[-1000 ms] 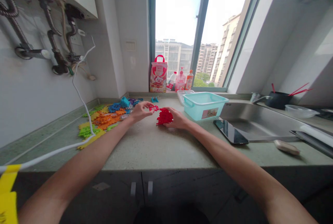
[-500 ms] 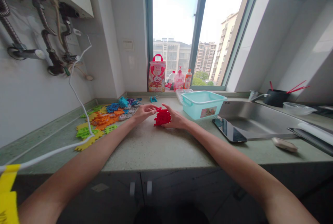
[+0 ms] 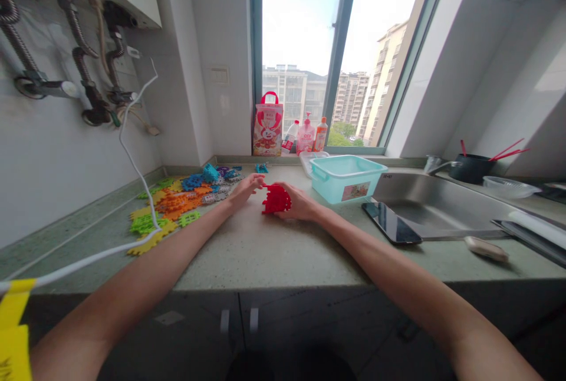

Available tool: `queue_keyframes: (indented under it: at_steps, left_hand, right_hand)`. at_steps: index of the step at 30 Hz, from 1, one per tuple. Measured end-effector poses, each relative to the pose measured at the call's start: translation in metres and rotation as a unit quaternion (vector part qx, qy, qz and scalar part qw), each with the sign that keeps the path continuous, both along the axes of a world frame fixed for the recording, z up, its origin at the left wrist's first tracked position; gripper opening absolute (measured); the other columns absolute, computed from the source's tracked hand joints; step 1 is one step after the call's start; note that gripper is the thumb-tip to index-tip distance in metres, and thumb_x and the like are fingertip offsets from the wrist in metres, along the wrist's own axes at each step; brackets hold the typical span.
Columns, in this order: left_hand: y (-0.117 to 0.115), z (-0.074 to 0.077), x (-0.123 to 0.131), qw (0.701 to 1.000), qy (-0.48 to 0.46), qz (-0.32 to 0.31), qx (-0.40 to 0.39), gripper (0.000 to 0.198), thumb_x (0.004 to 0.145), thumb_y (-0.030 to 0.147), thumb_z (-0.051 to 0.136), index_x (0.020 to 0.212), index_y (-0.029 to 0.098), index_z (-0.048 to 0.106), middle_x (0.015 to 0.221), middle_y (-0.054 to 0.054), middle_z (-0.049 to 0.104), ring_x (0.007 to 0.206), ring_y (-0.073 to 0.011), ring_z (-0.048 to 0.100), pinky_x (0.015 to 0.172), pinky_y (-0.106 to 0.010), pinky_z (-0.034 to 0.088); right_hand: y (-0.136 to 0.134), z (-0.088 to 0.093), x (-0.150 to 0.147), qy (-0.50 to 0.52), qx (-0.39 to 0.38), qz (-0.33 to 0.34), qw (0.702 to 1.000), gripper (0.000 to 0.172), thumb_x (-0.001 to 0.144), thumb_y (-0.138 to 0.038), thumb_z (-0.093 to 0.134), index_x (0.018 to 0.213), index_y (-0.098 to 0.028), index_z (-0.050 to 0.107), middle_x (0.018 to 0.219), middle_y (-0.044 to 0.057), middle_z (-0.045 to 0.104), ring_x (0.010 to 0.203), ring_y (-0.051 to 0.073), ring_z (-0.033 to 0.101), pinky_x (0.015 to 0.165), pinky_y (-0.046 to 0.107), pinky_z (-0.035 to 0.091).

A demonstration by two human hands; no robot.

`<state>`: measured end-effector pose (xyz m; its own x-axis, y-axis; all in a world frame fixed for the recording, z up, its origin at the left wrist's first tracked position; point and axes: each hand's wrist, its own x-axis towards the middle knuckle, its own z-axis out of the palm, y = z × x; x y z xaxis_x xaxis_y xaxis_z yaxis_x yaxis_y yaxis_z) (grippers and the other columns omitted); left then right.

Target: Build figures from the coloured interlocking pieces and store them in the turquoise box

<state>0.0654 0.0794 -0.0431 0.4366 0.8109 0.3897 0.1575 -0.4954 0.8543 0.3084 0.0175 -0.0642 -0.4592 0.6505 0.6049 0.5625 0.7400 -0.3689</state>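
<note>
A red block made of joined interlocking pieces (image 3: 276, 199) stands on the countertop in front of me. My right hand (image 3: 298, 202) is wrapped round its right side. My left hand (image 3: 246, 190) is at the block's upper left, with its fingertips near the top left corner; whether they hold a small red piece there is too small to tell. To the left lies a spread of interlocking plastic pieces in orange (image 3: 179, 203), yellow, green, blue and grey.
A turquoise basket (image 3: 325, 183) stands right of the block. Further right are a phone (image 3: 391, 223), a steel sink (image 3: 433, 207) and a soap-like object (image 3: 486, 249). A white cable (image 3: 140, 176) hangs at the left. Bottles and a pink bag (image 3: 268, 130) stand by the window.
My left hand has drawn slightly back from the top of the red block, and its fingers are raised a little. My right hand still holds the block in about the same place.
</note>
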Motion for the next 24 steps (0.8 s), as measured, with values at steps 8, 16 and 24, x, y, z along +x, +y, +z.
queue_keyframes:
  at_steps: [8, 16, 24]
  left_hand:
    - [0.008, -0.005, -0.015, 0.998, -0.017, 0.065, -0.018, 0.083, 0.087, 0.087, 0.035, 0.124, 0.019, 0.067, 0.122, -0.014, 0.073, 0.112, -0.0307, 0.065, 0.093, -0.042, 0.047]
    - [0.013, -0.009, -0.017, 0.998, 0.007, 0.058, -0.020, 0.086, 0.087, 0.087, 0.034, 0.122, 0.018, 0.069, 0.123, -0.015, 0.072, 0.117, -0.0331, 0.064, 0.100, -0.047, 0.045]
    - [0.010, -0.009, -0.014, 0.998, 0.050, 0.040, -0.013, 0.096, 0.078, 0.095, 0.035, 0.114, 0.014, 0.073, 0.123, -0.019, 0.072, 0.117, -0.0384, 0.063, 0.102, -0.051, 0.047]
  right_hand:
    - [-0.004, 0.008, 0.001, 0.023, 0.012, -0.005, 1.000, 0.087, 0.068, -0.037, 0.086, 0.145, -0.030, 0.046, 0.133, 0.011, 0.068, 0.114, 0.030, 0.069, 0.101, 0.048, 0.055]
    - [-0.023, 0.059, 0.013, 0.079, 0.077, -0.086, 0.990, 0.080, 0.075, -0.042, 0.079, 0.145, -0.027, 0.045, 0.130, 0.010, 0.070, 0.113, 0.031, 0.069, 0.099, 0.045, 0.057]
    - [-0.022, 0.112, 0.047, 0.118, 0.175, -0.204, 0.956, 0.082, 0.075, -0.039, 0.081, 0.147, -0.024, 0.045, 0.128, 0.012, 0.071, 0.108, 0.031, 0.070, 0.093, 0.044, 0.057]
